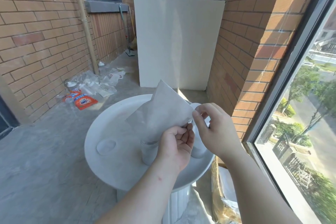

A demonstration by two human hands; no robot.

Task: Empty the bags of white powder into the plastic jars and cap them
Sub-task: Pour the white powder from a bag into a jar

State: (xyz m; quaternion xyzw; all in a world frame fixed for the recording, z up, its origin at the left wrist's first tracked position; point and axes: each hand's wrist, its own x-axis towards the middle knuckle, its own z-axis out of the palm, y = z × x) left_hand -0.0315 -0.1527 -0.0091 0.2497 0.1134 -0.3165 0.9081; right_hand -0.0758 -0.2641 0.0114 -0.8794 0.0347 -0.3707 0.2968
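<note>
A translucent white bag [163,111] is held tilted over an open plastic jar [149,152] on the round white table [112,172], its lower corner reaching the jar's mouth. My left hand [177,148] grips the bag's lower edge beside the jar. My right hand [211,127] pinches the bag's right corner. A second jar [198,148], white with powder, stands behind my hands, partly hidden. A clear lid [106,146] lies flat on the table to the left.
Empty bottles, plastic wrap and an orange detergent packet [84,102] litter the concrete floor at the left. A white low wall [174,42] stands behind the table. Brick wall and a window frame close in on the right; a bagged carton [223,192] sits under the table's right side.
</note>
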